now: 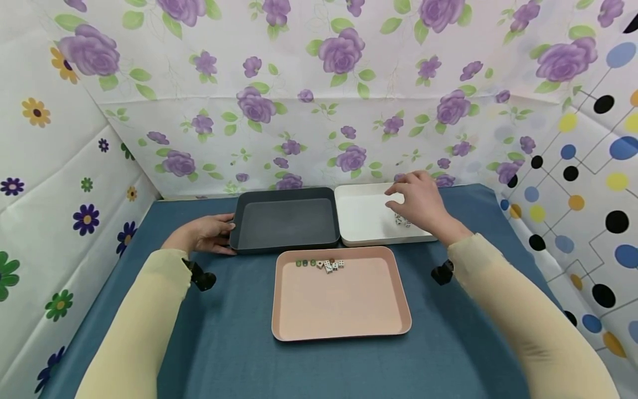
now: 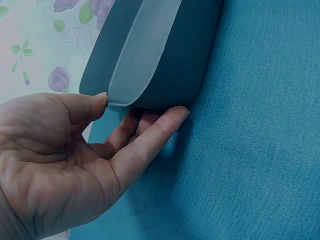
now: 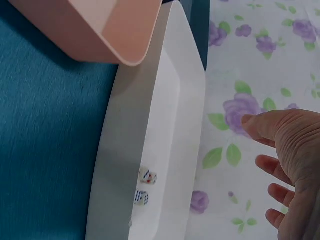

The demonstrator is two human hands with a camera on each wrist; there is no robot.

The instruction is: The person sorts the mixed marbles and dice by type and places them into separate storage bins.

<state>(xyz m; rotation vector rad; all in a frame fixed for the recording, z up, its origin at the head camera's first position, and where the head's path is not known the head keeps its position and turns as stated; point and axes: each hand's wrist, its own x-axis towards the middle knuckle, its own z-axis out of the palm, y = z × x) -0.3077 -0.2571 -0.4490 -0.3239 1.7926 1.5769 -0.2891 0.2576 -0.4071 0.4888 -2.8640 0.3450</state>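
My left hand (image 1: 211,233) holds the left end of a dark grey tray (image 1: 286,221). In the left wrist view its thumb touches the rim while the fingers lie against the lower outer wall. Above a white tray (image 1: 361,216) hovers my right hand (image 1: 418,202), thumb and fingers apart with nothing between them. White dice (image 3: 148,176) with coloured pips lie in that tray, partly hidden by the hand in the head view. Nearer to me, a pink tray (image 1: 344,310) contains green dice (image 1: 305,263), white dice (image 1: 329,268) and a brownish die (image 1: 332,260) near its far wall.
Blue cloth (image 1: 239,343) covers the table. A floral sheet (image 1: 309,127) hangs just behind the dark and white trays, with patterned sheets at both sides. The pink tray stands in front of the other two, which sit side by side.
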